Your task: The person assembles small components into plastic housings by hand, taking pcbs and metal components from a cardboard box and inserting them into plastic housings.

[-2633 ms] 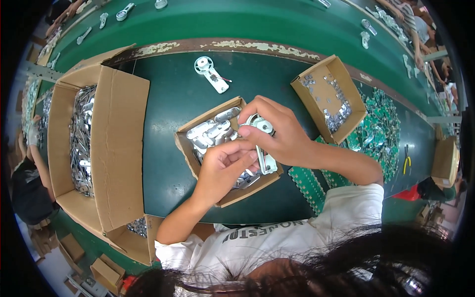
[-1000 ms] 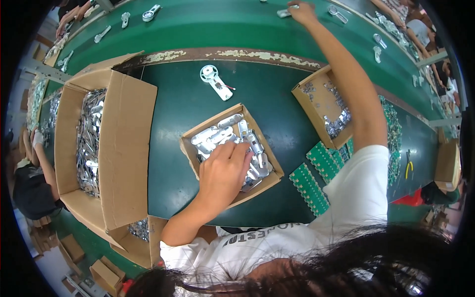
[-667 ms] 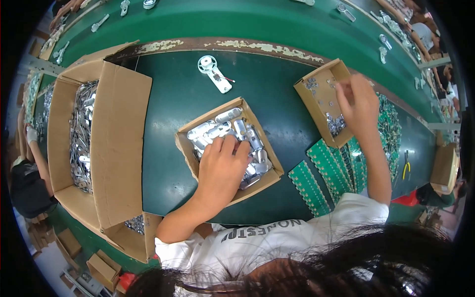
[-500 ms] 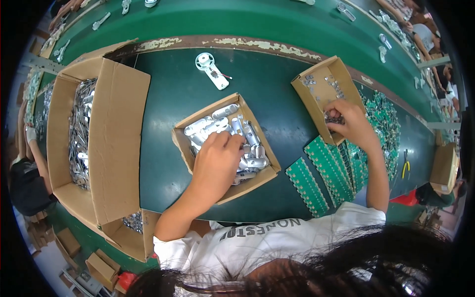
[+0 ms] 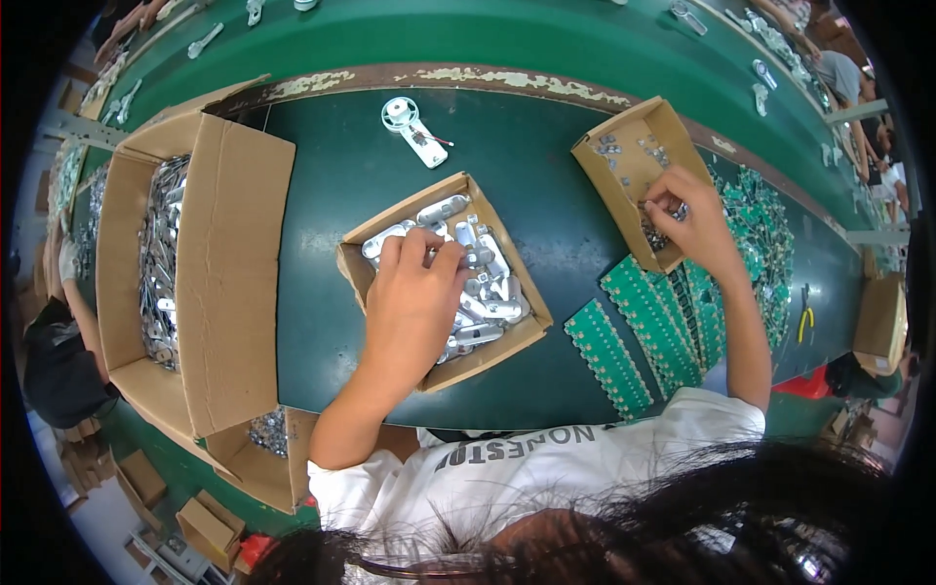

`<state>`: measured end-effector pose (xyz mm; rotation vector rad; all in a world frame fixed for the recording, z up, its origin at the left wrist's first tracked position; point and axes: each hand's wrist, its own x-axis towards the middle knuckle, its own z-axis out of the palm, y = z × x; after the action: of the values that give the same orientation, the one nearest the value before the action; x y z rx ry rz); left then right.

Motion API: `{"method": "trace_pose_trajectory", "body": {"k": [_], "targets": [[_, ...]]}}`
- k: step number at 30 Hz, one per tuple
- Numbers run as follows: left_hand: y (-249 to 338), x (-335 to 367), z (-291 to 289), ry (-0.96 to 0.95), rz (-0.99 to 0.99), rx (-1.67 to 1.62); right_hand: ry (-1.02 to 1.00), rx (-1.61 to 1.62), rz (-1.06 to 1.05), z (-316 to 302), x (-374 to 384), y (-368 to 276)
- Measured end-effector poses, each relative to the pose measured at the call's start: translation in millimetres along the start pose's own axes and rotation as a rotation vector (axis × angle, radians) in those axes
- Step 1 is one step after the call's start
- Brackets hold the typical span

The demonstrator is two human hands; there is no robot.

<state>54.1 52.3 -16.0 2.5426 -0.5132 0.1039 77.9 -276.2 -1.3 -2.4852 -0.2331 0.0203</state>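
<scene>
My left hand [image 5: 411,302] is over an open cardboard box [image 5: 439,187] of shiny silver, rounded oblong metal parts [image 5: 492,310]. Its fingers are closed on one silver metal part [image 5: 478,257], whose end sticks out by the thumb. To the right, my right hand [image 5: 694,226] reaches into a smaller cardboard box [image 5: 609,200] with small grey metal pieces [image 5: 655,154] scattered on its bottom. Thumb and fingertips are pinched together there; what lies between them is too small to make out.
A partly assembled handheld fan [image 5: 414,132] lies beyond the middle box. A tall carton [image 5: 234,283] of metal parts stands at left. Green circuit boards [image 5: 609,356] and a heap of more boards [image 5: 760,244] lie at right, near yellow-handled pliers [image 5: 805,317]. A green conveyor [image 5: 487,44] runs behind.
My left hand has lifted slightly from the pile, a silver part now showing in its fingers. My right hand has risen a little inside the small box, fingertips pinched.
</scene>
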Motion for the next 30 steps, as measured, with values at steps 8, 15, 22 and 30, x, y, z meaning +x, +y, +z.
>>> {"method": "trace_pose_trajectory", "body": {"k": [8, 15, 22, 30], "targets": [[-8, 1, 6, 0.063, 0.158, 0.185, 0.2, 0.335, 0.046, 18, -7, -23], [7, 0, -2, 0.228, 0.239, -0.208, 0.083, 0.57, -0.346, 48, -12, -103], [10, -15, -5, 0.15, 0.225, -0.424, -0.028, 0.702, -0.345, 58, -1, -101], [19, -13, -3, -0.077, -0.134, -1.405, 0.053, 0.577, -0.466, 68, -3, -104]]}}
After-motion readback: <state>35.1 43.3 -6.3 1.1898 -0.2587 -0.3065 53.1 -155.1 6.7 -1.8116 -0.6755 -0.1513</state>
